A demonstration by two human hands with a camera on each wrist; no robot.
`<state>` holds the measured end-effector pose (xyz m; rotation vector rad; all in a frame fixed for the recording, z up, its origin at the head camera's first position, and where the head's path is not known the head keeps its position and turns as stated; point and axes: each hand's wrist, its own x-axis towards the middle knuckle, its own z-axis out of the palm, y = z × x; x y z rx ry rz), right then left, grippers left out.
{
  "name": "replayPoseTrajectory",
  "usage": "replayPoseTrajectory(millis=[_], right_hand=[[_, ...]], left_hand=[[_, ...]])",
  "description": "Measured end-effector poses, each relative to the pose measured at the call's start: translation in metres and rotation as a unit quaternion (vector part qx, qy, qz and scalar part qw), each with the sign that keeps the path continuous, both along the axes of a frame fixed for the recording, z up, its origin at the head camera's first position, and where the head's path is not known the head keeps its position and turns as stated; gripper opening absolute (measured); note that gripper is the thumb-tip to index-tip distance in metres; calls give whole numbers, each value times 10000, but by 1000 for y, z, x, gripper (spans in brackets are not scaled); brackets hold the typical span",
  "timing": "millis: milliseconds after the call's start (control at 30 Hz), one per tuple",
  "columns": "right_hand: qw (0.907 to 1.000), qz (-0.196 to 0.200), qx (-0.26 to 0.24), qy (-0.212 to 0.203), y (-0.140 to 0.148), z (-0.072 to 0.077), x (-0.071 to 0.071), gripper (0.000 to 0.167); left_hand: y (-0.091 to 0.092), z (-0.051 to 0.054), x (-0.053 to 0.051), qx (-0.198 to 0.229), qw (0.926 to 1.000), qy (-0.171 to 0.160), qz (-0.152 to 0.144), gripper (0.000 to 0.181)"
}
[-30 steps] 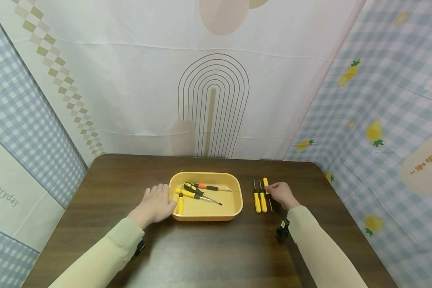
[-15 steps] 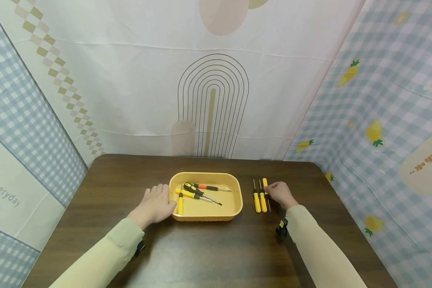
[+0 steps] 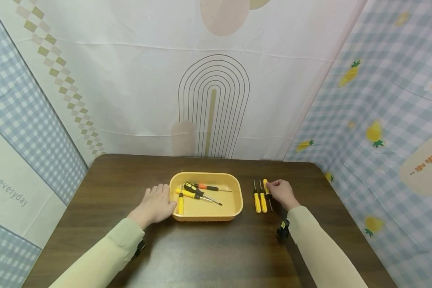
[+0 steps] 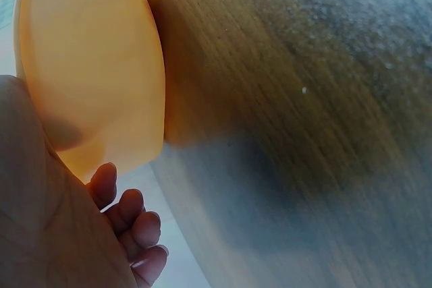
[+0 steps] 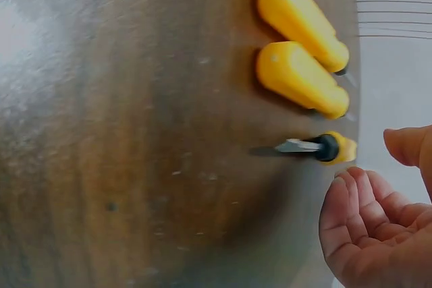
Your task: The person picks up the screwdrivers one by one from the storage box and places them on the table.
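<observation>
- As we look from the head view, the right hand is at the handle of the third screwdriver, rightmost in a row on the table. Its handle points away from the person, opposite to the first screwdriver and the second screwdriver. Since half a second ago, we see its shaft swung slightly to the right; for the work in hand, we judge this a small correction of its position.
- In the same view, the left hand has not moved: it rests at the left rim of the tray, where the black-and-yellow screwdriver lies unchanged among others.
- In the left wrist view, we see loose fingers beside the tray wall, with nothing in them.
- In the right wrist view, thumb and bent fingers stand apart. The fingertips are just beside the third screwdriver; whether they touch, we cannot tell. The hold seems loosened, so we judge this placing almost finished.
</observation>
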<state>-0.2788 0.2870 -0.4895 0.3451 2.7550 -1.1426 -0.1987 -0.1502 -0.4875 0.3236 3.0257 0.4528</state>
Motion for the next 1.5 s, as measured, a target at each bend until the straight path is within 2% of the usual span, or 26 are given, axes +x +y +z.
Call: replayPoseTrajectory(millis=[167,300,467,667,967,1100,1333,1500], right_hand=[[9994,28,32,334,-4,13,-2,46],[9977,251,-92,615,-18,27,-2,53],[9945,662,-353,735,-44,43,1,59],[9904,1007,-588,740,-74,51,3,57],[9812,1523,-918,746,-109,49,4,52],[9748,1820,-1104,669,-125,44,6,56],[9679,2162,-1166,528,-150,34,5,55],[9683,2242,-1047,355,-160,22,3,54]], left_hand=[[0,0,0,5,10000,17,7,40],[0,-1,0,35,10000,59,1,39],[0,-3,0,23,9999,130,-31,39],[1,0,1,28,10000,49,17,39],[1,3,2,-34,10000,19,7,39],[1,3,2,-26,10000,-13,-1,38],[1,3,2,-31,10000,-2,6,39],[1,3,1,-25,10000,-34,13,40]])
